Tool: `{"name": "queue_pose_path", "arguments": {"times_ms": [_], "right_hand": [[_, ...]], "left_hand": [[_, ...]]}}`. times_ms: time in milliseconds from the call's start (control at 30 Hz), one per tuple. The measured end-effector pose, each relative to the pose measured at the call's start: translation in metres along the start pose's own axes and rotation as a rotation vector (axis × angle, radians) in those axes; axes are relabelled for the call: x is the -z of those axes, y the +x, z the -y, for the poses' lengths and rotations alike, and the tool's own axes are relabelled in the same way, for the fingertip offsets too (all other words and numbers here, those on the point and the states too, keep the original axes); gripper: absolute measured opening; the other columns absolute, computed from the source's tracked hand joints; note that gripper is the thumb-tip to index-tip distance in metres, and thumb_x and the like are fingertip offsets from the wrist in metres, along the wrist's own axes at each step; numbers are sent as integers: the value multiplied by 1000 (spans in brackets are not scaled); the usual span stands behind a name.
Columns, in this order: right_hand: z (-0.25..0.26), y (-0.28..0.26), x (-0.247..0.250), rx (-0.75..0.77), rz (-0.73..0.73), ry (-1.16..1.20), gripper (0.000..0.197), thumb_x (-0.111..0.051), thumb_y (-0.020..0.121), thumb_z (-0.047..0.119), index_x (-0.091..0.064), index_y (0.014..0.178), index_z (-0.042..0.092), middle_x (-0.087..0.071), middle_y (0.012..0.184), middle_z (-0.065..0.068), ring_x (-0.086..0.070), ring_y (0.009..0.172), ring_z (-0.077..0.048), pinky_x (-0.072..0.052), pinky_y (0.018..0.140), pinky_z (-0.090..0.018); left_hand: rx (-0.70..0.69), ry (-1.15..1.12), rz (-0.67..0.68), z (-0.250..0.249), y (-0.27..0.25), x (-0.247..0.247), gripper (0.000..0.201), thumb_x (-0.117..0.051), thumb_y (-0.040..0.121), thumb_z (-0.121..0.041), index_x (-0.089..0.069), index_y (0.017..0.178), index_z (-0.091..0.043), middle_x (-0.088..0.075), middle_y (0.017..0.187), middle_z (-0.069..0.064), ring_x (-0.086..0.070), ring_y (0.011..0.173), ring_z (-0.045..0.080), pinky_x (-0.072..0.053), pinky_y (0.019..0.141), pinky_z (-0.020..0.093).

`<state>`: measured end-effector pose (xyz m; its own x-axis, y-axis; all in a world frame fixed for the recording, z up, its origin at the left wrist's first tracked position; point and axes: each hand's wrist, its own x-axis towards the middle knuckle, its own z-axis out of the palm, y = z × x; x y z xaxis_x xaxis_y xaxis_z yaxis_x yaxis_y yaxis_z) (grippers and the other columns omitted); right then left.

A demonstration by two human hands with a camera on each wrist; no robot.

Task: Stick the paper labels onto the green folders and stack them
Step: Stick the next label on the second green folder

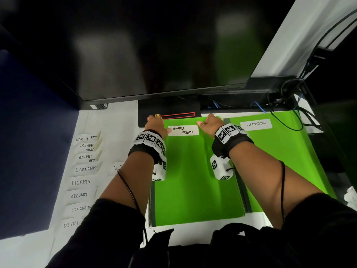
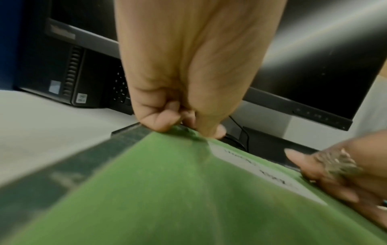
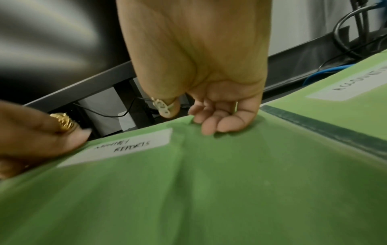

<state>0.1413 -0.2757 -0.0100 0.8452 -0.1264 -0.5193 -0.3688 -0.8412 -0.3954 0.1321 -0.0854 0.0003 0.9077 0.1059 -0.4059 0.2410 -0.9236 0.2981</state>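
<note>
Both hands (image 2: pixel 188 102) (image 3: pixel 209 106) gripping labelled folder (image 1: pixel 193 171)

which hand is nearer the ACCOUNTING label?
Right. The right hand grips the MONTHLY REPORTS folder's far right corner, beside the ACCOUNTING label; the left hand grips its far left corner.

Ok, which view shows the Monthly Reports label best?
The head view: the Monthly Reports label lies whole and readable on the green folder. The right wrist view shows it blurred; the left wrist view shows a smeared, unreadable strip.
</note>
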Motion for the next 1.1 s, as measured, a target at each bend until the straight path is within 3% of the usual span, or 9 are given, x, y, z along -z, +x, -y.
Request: {"name": "queue_pose_path", "arguments": {"times_ms": [100,200,267,467,567,667,867,967,1100], "right_hand": [[1,-3,-7,12,-48,-29,91,-58,80,62,-27,141,1,-55,127,-15,-53,119,-32,-46,88,-34],[-1,-7,-13,53,-83,-80,89,-58,82,59,-25,139,0,-58,123,-15,-56,115,-32,-47,85,-35],[-1,-6,-13,45,-88,-65,76,-56,86,54,-30,135,2,-59,120,-14,-58,111,-30,-46,81,-34],[-1,-6,-10,31,-91,13,52,-52,93,40,-40,127,2,-59,120,-16,-56,113,-32,-45,86,-33],[-5,-6,-10,49,-73,19,49,-57,91,38,-42,122,3,-59,109,-9,-58,109,-30,-45,87,-33],[-8,-10,-6,86,-16,52,53,-68,84,34,-43,121,4,-47,100,-2,-52,98,-21,-42,85,-31],[-11,-25,-3,144,81,11,79,-86,63,28,-38,122,9,-44,115,-6,-47,113,-23,-40,87,-29],[-13,-36,-14,193,6,-35,96,-90,51,37,-36,126,12,-42,124,-7,-44,116,-24,-41,97,-32],[-14,-49,-26,140,-126,-113,100,-85,51,53,-36,129,16,-39,132,-10,-39,123,-29,-39,101,-39]], "left_hand": [[44,-12,-52,-6,-2,-5,81,-51,85,-61,-36,135,1,-38,136,20,-47,124,35,-43,99,40],[42,54,-87,-7,-5,-9,97,-62,71,-69,-36,134,0,-42,130,17,-51,119,31,-48,92,38],[40,41,-98,-7,-3,-10,91,-64,73,-65,-39,132,0,-43,128,17,-52,117,31,-48,92,38],[11,-8,-95,-6,1,-7,49,-53,93,-40,-48,122,0,-45,128,17,-52,116,34,-45,95,40],[1,-22,-72,-1,1,-9,46,-52,95,-35,-48,122,2,-41,131,19,-51,117,33,-43,98,39],[-15,-25,-66,0,-1,-13,57,-62,88,-33,-41,129,2,-36,134,18,-46,123,32,-41,103,37],[21,41,48,-4,-17,-8,104,-87,56,-44,-30,136,-9,-25,137,12,-34,130,30,-40,106,43],[122,-53,-59,-1,-28,-7,108,-87,56,-42,-26,138,-8,-28,133,12,-35,126,29,-42,103,42],[198,-97,-134,10,-39,-9,100,-82,61,-48,-30,138,-9,-32,132,14,-39,124,30,-41,101,41]]}}
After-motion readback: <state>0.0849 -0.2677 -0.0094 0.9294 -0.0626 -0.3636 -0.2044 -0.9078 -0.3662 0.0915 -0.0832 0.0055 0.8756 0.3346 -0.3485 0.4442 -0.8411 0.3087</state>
